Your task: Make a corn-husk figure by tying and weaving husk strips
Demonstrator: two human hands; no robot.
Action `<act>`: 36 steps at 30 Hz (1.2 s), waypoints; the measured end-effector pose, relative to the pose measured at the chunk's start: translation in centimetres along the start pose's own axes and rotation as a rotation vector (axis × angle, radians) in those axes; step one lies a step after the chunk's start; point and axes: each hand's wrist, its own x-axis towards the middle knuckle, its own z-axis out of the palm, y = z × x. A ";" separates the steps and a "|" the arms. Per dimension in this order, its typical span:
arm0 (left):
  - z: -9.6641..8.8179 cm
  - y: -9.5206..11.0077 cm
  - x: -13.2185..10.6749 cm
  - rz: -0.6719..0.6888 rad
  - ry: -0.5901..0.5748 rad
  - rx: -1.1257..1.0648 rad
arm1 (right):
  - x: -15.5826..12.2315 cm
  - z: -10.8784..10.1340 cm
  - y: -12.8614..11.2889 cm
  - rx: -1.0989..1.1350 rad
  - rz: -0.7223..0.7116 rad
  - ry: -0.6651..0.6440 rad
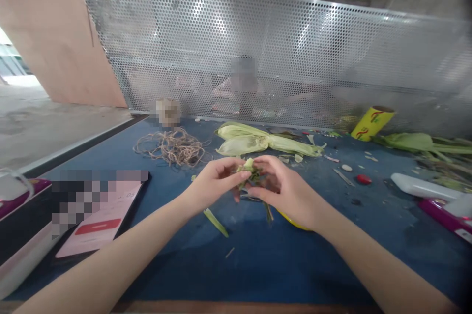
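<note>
My left hand (217, 180) pinches a small bundle of green plant pieces (249, 170) with a pale cut end, possibly corn husk. From the other side, my right hand (289, 190) curls its fingers round the same bundle, and some thin stalks (268, 212) hang below. Part of a yellow curved thing (295, 221) shows under my right hand; the rest is hidden. Behind my hands lie pale green corn husks (254, 141). A tangle of brown twine (175, 147) is beyond my left hand. A green husk strip (216, 223) rests on the blue tabletop (191, 274).
A phone (99, 225) lies at the left. At the right are a yellow tube (372, 123), more husks (416, 142), a red bit (364, 179) and a white and purple tool (442, 206). A perforated metal screen (221, 43) bounds the table's back.
</note>
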 end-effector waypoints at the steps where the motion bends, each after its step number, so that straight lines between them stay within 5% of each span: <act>1: 0.0 0.1 -0.2 -0.006 0.005 0.014 | 0.2 0.6 -0.2 0.080 -0.002 -0.029; 11: -0.1 0.3 -1.5 -0.003 0.207 0.336 | 0.9 2.4 0.7 0.343 0.057 -0.097; 17: -0.4 0.5 -1.5 -0.008 0.135 0.582 | 0.6 2.4 0.9 0.192 0.026 -0.120; 25: -0.9 0.8 -1.2 0.036 0.032 0.614 | -0.2 1.6 0.5 -0.106 -0.071 -0.108; 32: 0.3 -0.1 -1.2 0.092 0.218 0.689 | -0.4 2.5 0.7 -0.029 0.002 -0.034; 36: 0.3 0.1 -1.1 0.027 0.164 0.535 | -0.5 2.2 0.6 -0.086 -0.094 -0.032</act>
